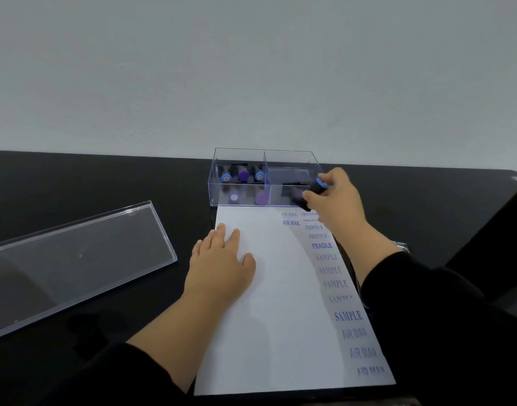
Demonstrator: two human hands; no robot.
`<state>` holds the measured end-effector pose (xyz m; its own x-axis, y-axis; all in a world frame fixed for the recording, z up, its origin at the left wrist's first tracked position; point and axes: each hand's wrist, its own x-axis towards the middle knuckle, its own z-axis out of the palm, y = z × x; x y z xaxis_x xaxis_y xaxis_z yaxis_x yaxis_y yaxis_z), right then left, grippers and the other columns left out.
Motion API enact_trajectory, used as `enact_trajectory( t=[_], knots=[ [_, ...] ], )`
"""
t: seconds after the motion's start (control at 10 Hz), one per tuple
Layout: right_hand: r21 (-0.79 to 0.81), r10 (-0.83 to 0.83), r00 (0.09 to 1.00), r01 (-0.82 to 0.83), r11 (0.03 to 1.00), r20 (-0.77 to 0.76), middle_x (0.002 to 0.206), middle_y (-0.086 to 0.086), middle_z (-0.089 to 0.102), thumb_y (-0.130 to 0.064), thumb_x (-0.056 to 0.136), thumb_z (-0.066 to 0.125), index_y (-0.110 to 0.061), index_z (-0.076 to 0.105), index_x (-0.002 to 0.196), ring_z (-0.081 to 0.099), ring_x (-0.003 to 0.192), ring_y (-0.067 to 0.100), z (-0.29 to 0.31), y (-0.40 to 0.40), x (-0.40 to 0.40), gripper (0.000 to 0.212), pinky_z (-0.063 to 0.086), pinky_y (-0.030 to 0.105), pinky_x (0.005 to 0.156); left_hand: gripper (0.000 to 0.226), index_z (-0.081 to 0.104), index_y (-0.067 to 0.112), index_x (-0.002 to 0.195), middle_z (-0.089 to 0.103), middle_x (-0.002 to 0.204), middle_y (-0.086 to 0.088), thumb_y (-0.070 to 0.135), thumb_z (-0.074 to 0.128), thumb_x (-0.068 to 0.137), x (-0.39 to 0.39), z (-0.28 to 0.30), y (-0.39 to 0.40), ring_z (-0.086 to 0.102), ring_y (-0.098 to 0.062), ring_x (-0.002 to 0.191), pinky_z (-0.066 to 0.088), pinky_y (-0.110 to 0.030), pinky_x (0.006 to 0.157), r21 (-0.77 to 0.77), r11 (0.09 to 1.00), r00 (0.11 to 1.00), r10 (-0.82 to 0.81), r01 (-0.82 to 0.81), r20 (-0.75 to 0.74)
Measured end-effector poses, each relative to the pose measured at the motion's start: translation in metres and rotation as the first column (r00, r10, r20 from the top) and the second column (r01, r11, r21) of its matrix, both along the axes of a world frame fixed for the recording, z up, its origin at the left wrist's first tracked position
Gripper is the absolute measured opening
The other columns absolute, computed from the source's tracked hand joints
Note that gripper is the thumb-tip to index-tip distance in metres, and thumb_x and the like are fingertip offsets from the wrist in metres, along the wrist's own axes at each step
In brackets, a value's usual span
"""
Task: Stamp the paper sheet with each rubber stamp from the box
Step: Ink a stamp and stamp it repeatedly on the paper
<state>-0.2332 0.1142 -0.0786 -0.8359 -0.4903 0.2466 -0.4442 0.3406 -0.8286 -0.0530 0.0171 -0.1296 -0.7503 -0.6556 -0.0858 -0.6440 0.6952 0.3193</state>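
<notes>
Your left hand (222, 259) lies flat, pinning the paper (280, 303) | right hand (336, 197) grips a stamp (313, 193) by the box (239, 197).

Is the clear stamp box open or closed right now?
Open. The clear box has no cover on top, and its lid lies flat on the table to its left.

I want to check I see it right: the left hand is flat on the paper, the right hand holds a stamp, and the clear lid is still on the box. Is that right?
Not quite. The clear lid is off the box and lies on the table beside it, as the head view shows. The rest holds: the left hand rests flat on the paper, and the right hand holds a stamp.
</notes>
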Motion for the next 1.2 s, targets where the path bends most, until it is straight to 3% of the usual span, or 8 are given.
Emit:
enact_trajectory(
  t=[0.1,0.2,0.3,1.0,1.2],
  knots=[
    [-0.166,-0.043,0.985,0.072,0.983,0.168,0.089,-0.001,0.059,-0.014,0.085,0.067,-0.024,0.045,0.100,0.064,0.077,0.017,-0.001,0.007,-0.001,0.028,0.051,0.026,0.054,0.058,0.007,0.024,0.152,-0.006,0.160,0.000,0.041,0.025,0.100,0.001,0.000,0.001,-0.005,-0.018,0.147,-0.004,-0.034,0.117,-0.003,1.000,1.000,0.007,-0.008,-0.017],
    [-0.293,-0.049,0.944,0.150,0.944,0.326,0.093,-0.002,0.058,-0.009,0.085,0.067,-0.026,0.046,0.106,0.066,0.085,0.013,-0.003,0.014,0.002,0.035,0.053,0.027,0.058,0.058,0.008,0.025,0.153,-0.005,0.160,0.000,0.040,0.026,0.100,0.001,0.000,0.001,-0.004,-0.017,0.147,-0.004,-0.033,0.117,0.003,1.000,1.000,0.014,-0.014,-0.024],
    [-0.314,-0.041,0.931,0.164,0.935,0.364,0.095,-0.003,0.057,-0.010,0.085,0.067,-0.026,0.046,0.110,0.066,0.083,0.010,-0.005,0.018,0.005,0.037,0.050,0.023,0.056,0.058,0.008,0.025,0.153,-0.006,0.160,0.001,0.040,0.026,0.100,0.001,0.000,0.002,-0.004,-0.017,0.146,-0.004,-0.033,0.117,0.006,1.000,1.000,0.014,-0.014,-0.022],
    [-0.255,-0.080,0.937,0.173,0.951,0.340,0.091,-0.005,0.055,-0.010,0.085,0.068,-0.028,0.045,0.103,0.064,0.093,0.020,-0.004,0.022,0.008,0.035,0.053,0.026,0.062,0.058,0.005,0.026,0.152,-0.007,0.160,0.001,0.043,0.023,0.100,0.000,0.001,0.000,-0.005,-0.017,0.147,-0.004,-0.034,0.117,0.009,1.000,0.999,0.007,-0.007,0.035],
    [-0.238,-0.071,0.943,0.154,0.959,0.324,0.096,0.001,0.057,-0.009,0.084,0.069,-0.028,0.045,0.099,0.065,0.090,0.021,0.000,0.023,0.011,0.034,0.051,0.023,0.056,0.058,0.001,0.024,0.153,-0.010,0.159,-0.002,0.042,0.020,0.100,-0.001,0.003,0.003,-0.007,-0.019,0.147,-0.005,-0.035,0.117,-0.008,1.000,0.997,-0.001,0.002,0.082]
  ],
)
